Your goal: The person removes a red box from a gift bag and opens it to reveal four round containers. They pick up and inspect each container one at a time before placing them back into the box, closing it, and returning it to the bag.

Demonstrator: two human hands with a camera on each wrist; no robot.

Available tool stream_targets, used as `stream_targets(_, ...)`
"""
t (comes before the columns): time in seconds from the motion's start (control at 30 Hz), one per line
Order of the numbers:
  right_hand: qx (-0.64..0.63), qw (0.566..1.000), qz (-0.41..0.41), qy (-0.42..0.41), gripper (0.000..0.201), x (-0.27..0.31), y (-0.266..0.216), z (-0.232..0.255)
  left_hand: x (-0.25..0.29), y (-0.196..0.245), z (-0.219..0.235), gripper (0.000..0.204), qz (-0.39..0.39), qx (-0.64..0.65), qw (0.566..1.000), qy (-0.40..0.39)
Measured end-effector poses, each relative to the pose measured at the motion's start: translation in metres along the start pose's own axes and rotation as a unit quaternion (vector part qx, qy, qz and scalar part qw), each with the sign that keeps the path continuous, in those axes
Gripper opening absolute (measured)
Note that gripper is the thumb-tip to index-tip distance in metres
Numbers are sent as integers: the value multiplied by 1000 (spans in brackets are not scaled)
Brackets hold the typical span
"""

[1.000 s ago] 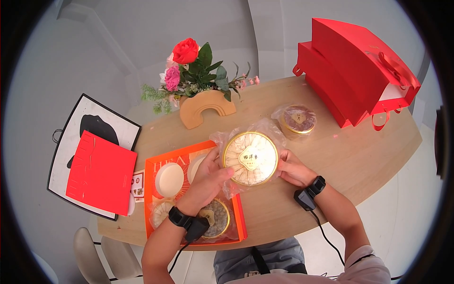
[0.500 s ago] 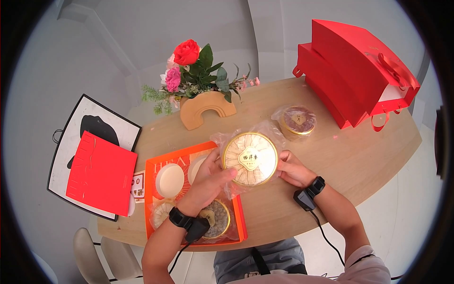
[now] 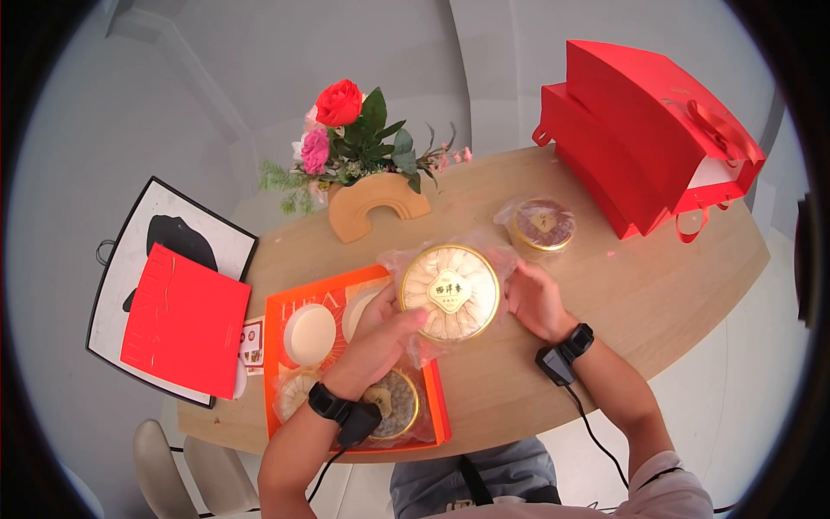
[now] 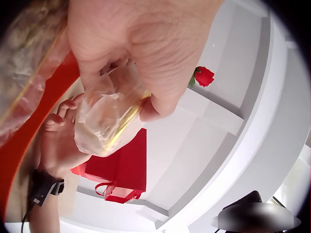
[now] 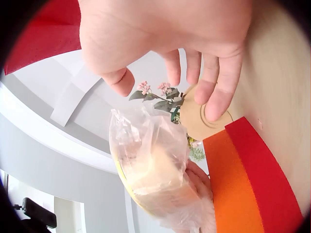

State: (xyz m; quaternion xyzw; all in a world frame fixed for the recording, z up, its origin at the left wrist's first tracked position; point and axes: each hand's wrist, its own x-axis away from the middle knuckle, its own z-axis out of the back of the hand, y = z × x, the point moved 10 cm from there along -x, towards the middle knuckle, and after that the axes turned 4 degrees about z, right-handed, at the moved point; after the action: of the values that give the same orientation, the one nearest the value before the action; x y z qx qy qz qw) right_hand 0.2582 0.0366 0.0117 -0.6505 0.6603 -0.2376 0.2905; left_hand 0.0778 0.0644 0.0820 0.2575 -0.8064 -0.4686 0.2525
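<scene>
A round, gold-rimmed clear canister (image 3: pixel 450 292) of pale slices, with a label on its lid, sits in a crinkled plastic bag above the table. My left hand (image 3: pixel 378 336) grips its left side, the thumb over the rim and the fingers behind, as the left wrist view shows from close by. Just off the canister's right side is my right hand (image 3: pixel 538 301), its fingers loosely spread and holding nothing. The right wrist view shows a gap between those fingertips (image 5: pixel 216 111) and the bagged canister (image 5: pixel 155 170).
Below my left arm lies an orange box (image 3: pixel 443 406) with pale round inserts (image 3: pixel 309 333) and bagged canisters (image 3: pixel 396 405). Another canister (image 3: pixel 543 223) stands near red gift bags (image 3: pixel 640 138). A flower arrangement (image 3: pixel 363 147) is at the back, and a red folder (image 3: pixel 183 320) lies left.
My right hand has let go of the canister's right edge and its fingers have opened. The canister has shifted slightly left in my left hand.
</scene>
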Motion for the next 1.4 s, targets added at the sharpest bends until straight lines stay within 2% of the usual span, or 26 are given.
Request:
stream_targets(0.07, 28, 998, 33, 54, 63, -3, -9, 22, 0, -1, 2, 60, 2, 12, 1000, 9)
stream_targets(0.3, 16, 992, 67, 109, 63, -3, -21, 33, 1, 0, 1, 60, 6, 13, 1000, 12)
stream_targets(0.4, 15, 997, 47, 65, 62, -4, -17, 27, 2, 1, -1, 62, 0, 5, 1000, 9)
stream_targets(0.47, 36, 999, -11, -30, 59, -2, -4, 5, 2, 1, -2, 63, -2, -2, 1000, 4)
stream_targets(0.5, 36, 999, -11, -30, 59, 0, 1, 11, 2, 1, -3, 63, -2, -2, 1000, 4)
stream_targets(0.57, 4, 988, -60, -146, 59, 9, 20, -1, 2, 3, -5, 64, -11, -6, 1000, 3)
stream_targets(0.67, 3, 980, -61, -192, 57, 16, 25, -18, 2, 2, -3, 64, -14, -10, 1000, 2)
stream_targets(0.77, 53, 978, -66, -189, 54, 16, 24, -19, 2, 2, -6, 65, -15, -32, 999, -2)
stream_targets(0.97, 55, 984, -72, -150, 49, 17, 19, -22, 4, 7, -12, 68, -31, -63, 998, 1)
stream_targets(1.4, 21, 985, -62, -158, 35, 14, 26, -10, 4, 4, -10, 70, -29, -61, 998, -12)
